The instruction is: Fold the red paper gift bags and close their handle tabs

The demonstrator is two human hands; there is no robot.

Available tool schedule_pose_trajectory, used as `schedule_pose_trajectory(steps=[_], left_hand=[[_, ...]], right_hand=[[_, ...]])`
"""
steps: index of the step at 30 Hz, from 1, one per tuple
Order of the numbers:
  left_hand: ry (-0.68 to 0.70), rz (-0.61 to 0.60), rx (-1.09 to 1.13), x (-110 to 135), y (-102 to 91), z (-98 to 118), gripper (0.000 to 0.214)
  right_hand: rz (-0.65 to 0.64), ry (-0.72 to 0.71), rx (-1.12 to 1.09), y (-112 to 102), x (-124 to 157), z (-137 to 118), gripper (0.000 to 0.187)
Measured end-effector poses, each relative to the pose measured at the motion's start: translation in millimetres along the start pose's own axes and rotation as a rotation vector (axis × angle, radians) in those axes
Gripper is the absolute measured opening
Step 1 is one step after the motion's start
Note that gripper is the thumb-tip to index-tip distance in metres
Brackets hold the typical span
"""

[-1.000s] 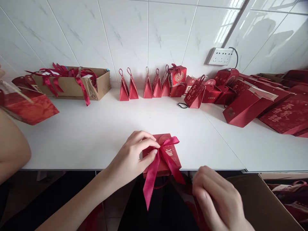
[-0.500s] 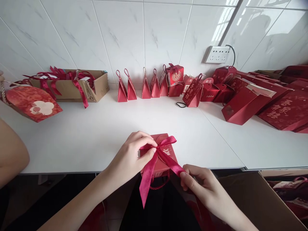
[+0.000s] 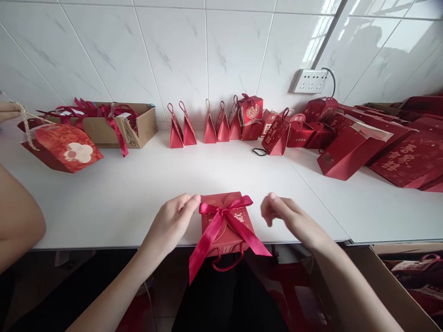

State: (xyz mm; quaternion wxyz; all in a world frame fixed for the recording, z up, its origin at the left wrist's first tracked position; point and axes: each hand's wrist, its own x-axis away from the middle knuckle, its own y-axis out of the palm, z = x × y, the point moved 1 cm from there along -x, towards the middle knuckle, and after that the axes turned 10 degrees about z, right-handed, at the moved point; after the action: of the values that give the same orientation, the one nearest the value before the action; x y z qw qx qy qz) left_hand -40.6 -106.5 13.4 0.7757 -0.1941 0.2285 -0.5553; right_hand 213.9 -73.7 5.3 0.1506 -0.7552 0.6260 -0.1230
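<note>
A red gift box (image 3: pixel 228 237) lies at the table's front edge, its twisted red cord handle (image 3: pixel 227 268) hanging toward me. Across its top sits a crimson ribbon bow (image 3: pixel 225 211) with two long tails draped over the near side. My left hand (image 3: pixel 175 219) is just left of the box, thumb and forefinger closed close to the bow's left loop; I see nothing held in them. To the right of the box, apart from it, my right hand (image 3: pixel 287 214) hovers with curled fingers and the thumb against them, nothing in it.
A cardboard box (image 3: pixel 138 127) of ribbons stands at the back left. Small red boxes (image 3: pixel 209 131) line the wall, and larger red boxes (image 3: pixel 349 152) crowd the right. Another person's arm (image 3: pixel 19 212) is at left, near a hanging floral box (image 3: pixel 65 147) on a cord.
Both hands have left the bow: the left drew back to the left, the right let go of a ribbon tail and rose. The floral box at left swung rightward.
</note>
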Motion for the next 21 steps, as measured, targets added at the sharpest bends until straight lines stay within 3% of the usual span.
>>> schedule_pose_trajectory(steps=[2, 7, 15, 21], left_hand=[[-0.044, -0.048, -0.018, 2.5, 4.4, 0.7, 0.05], [-0.032, 0.015, 0.104, 11.8, 15.1, 3.7, 0.045], [0.042, 0.191, 0.162, 20.2, 28.0, 0.2, 0.038], [0.084, 0.23, 0.174, 23.8, 36.5, -2.0, 0.035]], right_hand=[[0.017, 0.031, 0.002, 18.9, -12.6, -2.9, 0.065], [0.051, -0.038, -0.198, 50.2, -18.9, -5.0, 0.054], [0.148, -0.141, -0.311, 51.2, -10.6, 5.9, 0.05], [0.136, 0.007, -0.464, 60.7, -13.2, 11.9, 0.051]])
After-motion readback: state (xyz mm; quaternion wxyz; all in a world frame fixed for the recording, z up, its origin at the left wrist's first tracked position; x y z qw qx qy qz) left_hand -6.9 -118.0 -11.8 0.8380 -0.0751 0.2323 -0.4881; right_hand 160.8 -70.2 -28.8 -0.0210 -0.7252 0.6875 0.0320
